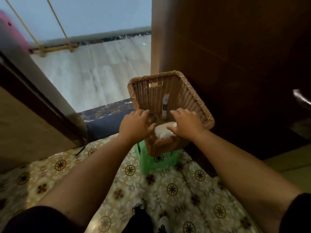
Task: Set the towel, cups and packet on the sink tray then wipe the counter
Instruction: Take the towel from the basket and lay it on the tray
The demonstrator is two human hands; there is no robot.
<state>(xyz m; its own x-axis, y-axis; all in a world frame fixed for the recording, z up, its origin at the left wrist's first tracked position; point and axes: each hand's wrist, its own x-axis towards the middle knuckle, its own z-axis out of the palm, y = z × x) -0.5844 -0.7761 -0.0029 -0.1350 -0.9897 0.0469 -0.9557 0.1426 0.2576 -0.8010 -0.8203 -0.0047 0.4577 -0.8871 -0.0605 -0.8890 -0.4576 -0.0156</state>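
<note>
Looking down from head height, two bare forearms reach forward into a woven wicker basket. The basket sits tilted on a small green plastic stool, its far rim raised so the inside faces the camera.

The left hand is inside the basket near its left wall, fingers curled inward with the thumb pointing right; something small and dark shows just beyond the fingers, but the view is too blurred to tell whether the hand grips it. The right hand lies palm down with fingers spread loosely, its thumb touching a folded white towel that rests in the low near corner of the basket, between the two hands. This hand does not close around anything.

A narrow white packet with dark printing stands upright against the basket's inner back wall, just above and between the hands.

The stool stands on a floor of patterned tiles with dark flower shapes. A dark wooden cabinet rises directly to the right of the basket. To the left, an open doorway shows a pale floor beyond.
</note>
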